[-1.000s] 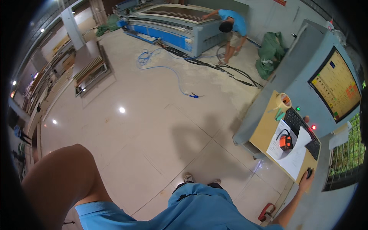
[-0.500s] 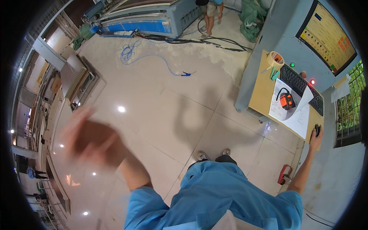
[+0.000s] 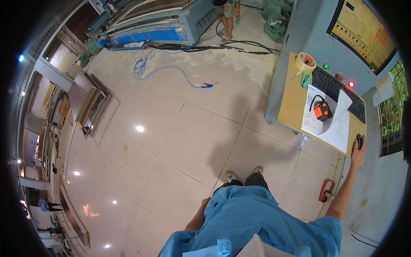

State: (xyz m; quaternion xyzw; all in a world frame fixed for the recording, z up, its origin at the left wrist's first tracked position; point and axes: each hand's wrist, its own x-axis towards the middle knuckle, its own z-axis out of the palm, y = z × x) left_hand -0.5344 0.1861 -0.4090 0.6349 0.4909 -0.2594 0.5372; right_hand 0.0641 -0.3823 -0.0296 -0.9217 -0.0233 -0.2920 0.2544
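Observation:
My right hand [image 3: 357, 152] is wrapped over a black computer mouse [image 3: 359, 140] at the right end of the yellow desk board [image 3: 287, 112]. Down by my hip, my left hand [image 3: 204, 203] is mostly covered by my blue shirt, and its fingers are hidden. Beside the mouse lie printed sheets of paper [image 3: 338, 136], one corner curling up. An orange and black tape measure [image 3: 322, 111] rests on them. Behind the papers is a black keyboard [image 3: 327, 87], below a lit monitor [image 3: 364, 36].
A roll of tape [image 3: 305, 62] and a green-handled tool [image 3: 305, 79] sit at the board's far end. A blue air hose [image 3: 182, 72] ends in a blow gun [image 3: 207, 85] on the floor. Another person [image 3: 227, 21] stands by a large machine [image 3: 184, 25]. A red object [image 3: 326, 190] lies near the wall.
My left hand has dropped from its raised, blurred position at the left to beside my hip. My right hand stays on the mouse. The view has shifted slightly.

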